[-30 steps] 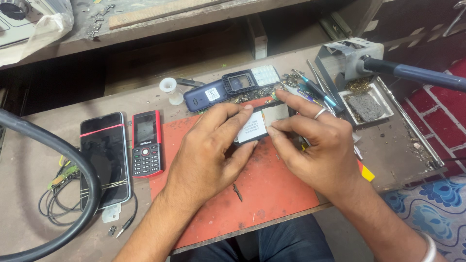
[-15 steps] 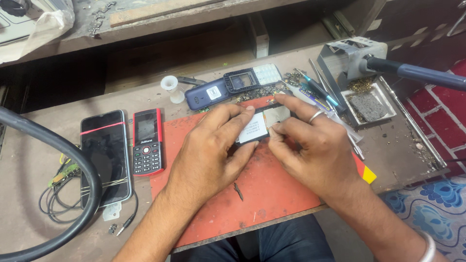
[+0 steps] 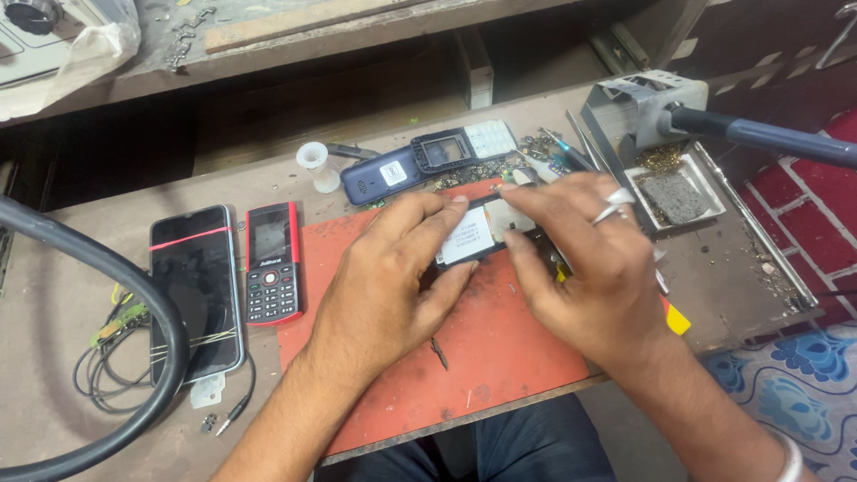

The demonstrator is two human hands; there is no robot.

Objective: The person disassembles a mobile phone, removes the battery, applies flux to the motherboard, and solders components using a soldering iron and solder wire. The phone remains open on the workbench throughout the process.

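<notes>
Dusty and scuffed, the brown work surface [image 3: 98,419] fills the head view, with a red mat [image 3: 500,357] laid at the centre.

Over the mat, just above mid-frame, both hands meet on a small dark phone body [image 3: 482,236] lying back-up, with a pale battery or label showing. The left hand [image 3: 384,286] has its grip closed on the phone's left end, thumb below and fingers on top. The right hand [image 3: 580,268], wearing a ring, pinches the right end with its fingertips [image 3: 513,192]; its grip is closed on the phone too. To work it well, I judge the left hand should pin the body flat while the right applies only light, even pressure at the edge.

At the left of the frame lie a black smartphone [image 3: 192,286] and a red keypad phone [image 3: 270,272], well apart from the hands. Above the hands sits a blue phone housing [image 3: 428,161] with loose screws near it. A soldering stand with sponge tray [image 3: 669,192] crowds the right hand at upper right, and a thick black hose [image 3: 116,295] curves along the left.
</notes>
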